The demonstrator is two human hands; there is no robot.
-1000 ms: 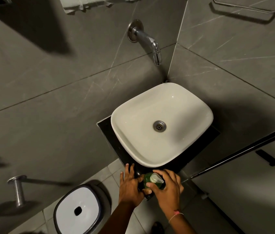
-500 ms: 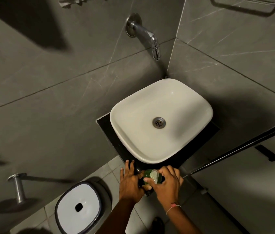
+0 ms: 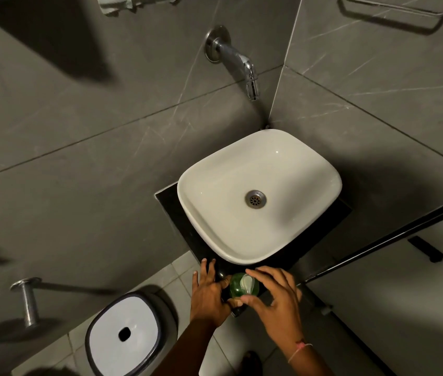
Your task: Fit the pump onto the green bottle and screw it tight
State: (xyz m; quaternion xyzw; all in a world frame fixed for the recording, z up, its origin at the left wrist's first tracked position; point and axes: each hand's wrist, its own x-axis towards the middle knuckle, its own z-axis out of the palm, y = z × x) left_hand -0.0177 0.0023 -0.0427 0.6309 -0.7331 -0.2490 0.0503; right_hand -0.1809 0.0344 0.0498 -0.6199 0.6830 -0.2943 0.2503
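Note:
The green bottle (image 3: 238, 289) stands on the near corner of the black counter (image 3: 171, 210), just in front of the white basin. A pale pump (image 3: 247, 283) sits on top of it. My left hand (image 3: 208, 294) is pressed against the bottle's left side, fingers stretched toward the counter. My right hand (image 3: 274, 297) curls over the bottle from the right, its fingertips and thumb on the pump. The bottle's lower part is hidden between the hands.
A white basin (image 3: 291, 240) with a metal drain fills the counter, under a wall tap (image 3: 238, 61). A white-lidded bin (image 3: 124, 335) stands on the floor at lower left. A dark partition edge (image 3: 377, 240) runs along the right.
The pump head has turned under my right hand, whose fingers have spread more. The view has shifted slightly; the bottle stays at the counter's corner.

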